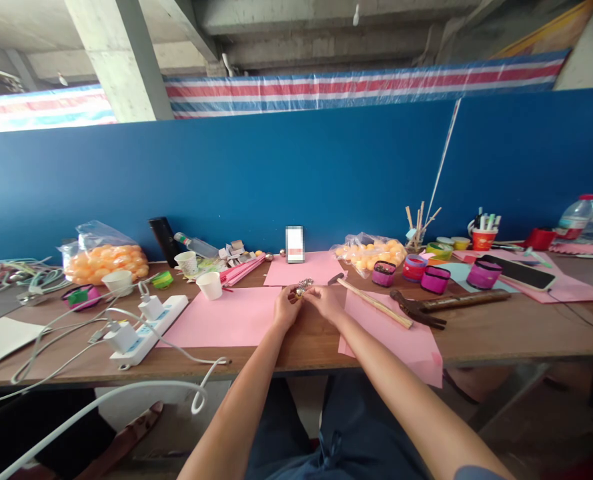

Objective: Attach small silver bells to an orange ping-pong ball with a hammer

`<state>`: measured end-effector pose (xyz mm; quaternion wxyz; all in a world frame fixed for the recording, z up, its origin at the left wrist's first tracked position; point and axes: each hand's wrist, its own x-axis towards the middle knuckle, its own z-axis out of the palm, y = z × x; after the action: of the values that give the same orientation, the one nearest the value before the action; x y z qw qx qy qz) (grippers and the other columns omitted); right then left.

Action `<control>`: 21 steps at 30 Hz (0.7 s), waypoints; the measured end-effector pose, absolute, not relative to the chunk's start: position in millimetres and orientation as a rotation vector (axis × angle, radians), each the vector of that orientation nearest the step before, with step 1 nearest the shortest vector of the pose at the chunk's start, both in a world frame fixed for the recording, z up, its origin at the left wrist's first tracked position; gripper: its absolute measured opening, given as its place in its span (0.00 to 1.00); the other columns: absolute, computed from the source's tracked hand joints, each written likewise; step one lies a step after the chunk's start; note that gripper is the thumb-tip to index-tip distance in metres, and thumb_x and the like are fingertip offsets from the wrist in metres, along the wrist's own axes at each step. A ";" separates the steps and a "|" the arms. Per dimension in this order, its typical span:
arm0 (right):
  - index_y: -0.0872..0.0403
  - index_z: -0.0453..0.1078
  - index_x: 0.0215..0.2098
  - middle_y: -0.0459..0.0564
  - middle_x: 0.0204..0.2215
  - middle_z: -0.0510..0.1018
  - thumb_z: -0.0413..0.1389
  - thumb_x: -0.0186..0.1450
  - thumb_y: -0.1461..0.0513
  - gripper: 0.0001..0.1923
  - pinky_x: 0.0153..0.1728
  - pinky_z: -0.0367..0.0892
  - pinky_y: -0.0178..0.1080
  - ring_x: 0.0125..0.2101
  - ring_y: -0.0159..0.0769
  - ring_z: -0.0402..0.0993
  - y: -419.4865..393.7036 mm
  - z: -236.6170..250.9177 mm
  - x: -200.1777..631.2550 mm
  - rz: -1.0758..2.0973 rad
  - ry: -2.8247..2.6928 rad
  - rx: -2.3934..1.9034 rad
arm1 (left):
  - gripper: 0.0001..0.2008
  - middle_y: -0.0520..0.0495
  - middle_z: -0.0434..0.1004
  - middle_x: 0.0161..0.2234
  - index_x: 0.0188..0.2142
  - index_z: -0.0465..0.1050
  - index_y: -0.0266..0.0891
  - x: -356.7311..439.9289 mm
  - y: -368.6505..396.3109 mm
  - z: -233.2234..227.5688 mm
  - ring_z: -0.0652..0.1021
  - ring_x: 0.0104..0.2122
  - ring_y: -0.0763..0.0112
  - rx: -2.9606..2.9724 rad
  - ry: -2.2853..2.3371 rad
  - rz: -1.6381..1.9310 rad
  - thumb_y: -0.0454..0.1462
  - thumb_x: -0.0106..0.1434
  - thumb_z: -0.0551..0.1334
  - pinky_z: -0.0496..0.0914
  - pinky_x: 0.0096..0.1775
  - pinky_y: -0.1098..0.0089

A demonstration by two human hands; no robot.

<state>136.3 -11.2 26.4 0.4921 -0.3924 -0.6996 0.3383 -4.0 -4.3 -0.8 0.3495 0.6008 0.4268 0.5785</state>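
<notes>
My left hand (288, 305) and my right hand (326, 303) meet over the middle of the table, fingers closed around a cluster of small shiny metal balls (303, 287). How the balls are joined is too small to make out. The thumb and finger of my right hand pinch at the near side of the cluster. To the left lies a pink paper sheet (246, 320) with a white paper cup (209, 285) on it. On the right, a hammer with a light wooden handle (376, 303) rests on another pink sheet (391, 343).
A claw hammer (456, 301) lies farther right, near several purple-rimmed containers (435, 280). A power strip (151, 333) with white cables stands left. Bags of orange balls (106, 263) sit at the back, before a blue partition (276, 173). A phone (519, 272) lies right.
</notes>
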 end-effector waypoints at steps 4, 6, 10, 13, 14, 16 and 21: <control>0.57 0.72 0.26 0.51 0.31 0.77 0.54 0.55 0.54 0.13 0.39 0.63 0.38 0.34 0.37 0.72 -11.2 26.1 136.3 0.822 -1.699 -0.945 | 0.18 0.45 0.74 0.37 0.39 0.68 0.37 -3.3 -5.2 0.6 0.76 0.36 0.68 1.546 1.111 1.493 0.29 0.46 0.63 0.71 0.41 0.63; 0.56 0.71 0.25 0.51 0.31 0.77 0.54 0.55 0.54 0.13 0.38 0.63 0.38 0.34 0.37 0.72 -11.0 25.6 136.4 0.822 -1.701 -0.942 | 0.18 0.44 0.74 0.37 0.39 0.68 0.37 -2.9 -5.9 1.7 0.75 0.36 0.68 1.544 1.117 1.493 0.29 0.46 0.63 0.71 0.40 0.63; 0.56 0.71 0.25 0.51 0.31 0.77 0.55 0.55 0.54 0.13 0.38 0.63 0.38 0.33 0.37 0.72 -10.5 25.1 136.5 0.817 -1.702 -0.941 | 0.17 0.45 0.74 0.37 0.39 0.68 0.38 -2.6 -7.5 3.4 0.75 0.36 0.68 1.555 1.117 1.500 0.29 0.46 0.63 0.71 0.40 0.63; 0.56 0.71 0.24 0.51 0.31 0.77 0.55 0.54 0.54 0.13 0.37 0.64 0.37 0.33 0.37 0.72 -10.2 25.5 136.2 0.815 -1.705 -0.942 | 0.17 0.45 0.74 0.37 0.39 0.68 0.38 -2.6 -7.8 3.6 0.76 0.36 0.68 1.555 1.117 1.501 0.29 0.46 0.63 0.71 0.40 0.63; 0.56 0.71 0.24 0.51 0.32 0.77 0.55 0.54 0.54 0.13 0.37 0.64 0.37 0.33 0.37 0.72 -10.3 25.7 136.1 0.814 -1.705 -0.943 | 0.17 0.45 0.74 0.37 0.39 0.68 0.38 -2.7 -7.7 3.4 0.76 0.36 0.68 1.553 1.115 1.500 0.29 0.46 0.63 0.71 0.40 0.63; 0.56 0.71 0.24 0.51 0.32 0.77 0.55 0.54 0.54 0.13 0.37 0.64 0.37 0.33 0.37 0.72 -10.5 26.1 135.8 0.813 -1.706 -0.946 | 0.18 0.45 0.74 0.37 0.39 0.68 0.38 -2.8 -7.1 2.7 0.76 0.36 0.68 1.546 1.103 1.500 0.29 0.46 0.63 0.71 0.40 0.64; 0.56 0.70 0.23 0.50 0.31 0.77 0.55 0.54 0.54 0.13 0.37 0.64 0.38 0.33 0.37 0.72 -10.7 26.0 135.4 0.816 -1.711 -0.950 | 0.18 0.45 0.74 0.37 0.39 0.68 0.38 -3.4 -6.6 1.4 0.75 0.37 0.68 1.543 1.061 1.500 0.29 0.46 0.63 0.70 0.41 0.63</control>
<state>135.4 -10.7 26.0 0.4889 -0.3910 -0.7039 0.3356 -3.4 -6.6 1.4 0.3627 0.5994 0.4119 0.5827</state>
